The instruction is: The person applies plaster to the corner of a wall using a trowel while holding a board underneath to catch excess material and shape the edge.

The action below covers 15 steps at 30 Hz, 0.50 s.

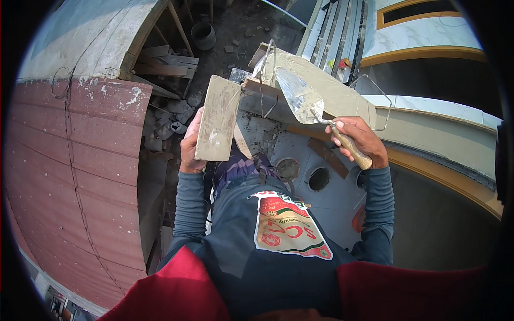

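Observation:
My left hand [191, 143] is closed on a wooden plastering float [218, 119], held upright with its flat, mortar-stained face toward me; its handle is hidden behind the board. In my right hand [360, 140] is a pointing trowel [301, 95], gripped by its worn wooden handle. The trowel's leaf-shaped metal blade points away and left, with grey mortar smears near its neck. The blade is over a plastered ledge [342, 96], whose surface looks smooth and pale grey. Bent wire clamps [375, 80] straddle the ledge, another standing close to the blade.
A reddish corrugated metal roof [101, 176] lies on the left. Buckets [319, 180] stand on the tiled floor below me. Farther down are a dark bucket [203, 36], stacked planks [166, 64] and rubble. Yellow-edged window openings [423, 53] are at right.

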Motion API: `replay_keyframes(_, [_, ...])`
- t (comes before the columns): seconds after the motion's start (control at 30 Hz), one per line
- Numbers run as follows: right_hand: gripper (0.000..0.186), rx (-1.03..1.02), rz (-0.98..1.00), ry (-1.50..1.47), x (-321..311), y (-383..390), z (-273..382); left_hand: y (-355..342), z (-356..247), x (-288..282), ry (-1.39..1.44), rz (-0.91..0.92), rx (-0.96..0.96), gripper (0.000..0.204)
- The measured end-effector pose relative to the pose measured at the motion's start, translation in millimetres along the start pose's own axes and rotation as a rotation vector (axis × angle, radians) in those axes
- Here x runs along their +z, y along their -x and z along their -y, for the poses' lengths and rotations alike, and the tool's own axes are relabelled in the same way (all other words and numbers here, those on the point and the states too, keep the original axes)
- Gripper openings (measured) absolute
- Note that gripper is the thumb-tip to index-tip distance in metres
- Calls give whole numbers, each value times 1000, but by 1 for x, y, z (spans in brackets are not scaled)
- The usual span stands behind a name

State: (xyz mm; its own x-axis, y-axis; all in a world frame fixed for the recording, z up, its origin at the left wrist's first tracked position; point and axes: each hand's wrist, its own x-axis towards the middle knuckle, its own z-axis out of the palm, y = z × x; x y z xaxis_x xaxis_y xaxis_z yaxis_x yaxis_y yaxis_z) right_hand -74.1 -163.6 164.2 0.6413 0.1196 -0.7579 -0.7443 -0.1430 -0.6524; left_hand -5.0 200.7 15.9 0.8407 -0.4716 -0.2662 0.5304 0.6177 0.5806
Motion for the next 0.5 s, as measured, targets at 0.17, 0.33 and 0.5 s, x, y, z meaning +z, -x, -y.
replay_keyframes(0.17, [36, -48, -58, 57, 8, -9, 24, -3, 2, -4, 139, 51, -23, 67])
replay_keyframes(0.33, [35, -48, -73, 133, 12, -15, 24, -2, -3, -1, 98, 70, -16, 68])
replay_keyframes(0.5, [35, -13, -87, 136, 14, -16, 23, -6, -11, -1, 27, 36, -35, 69])
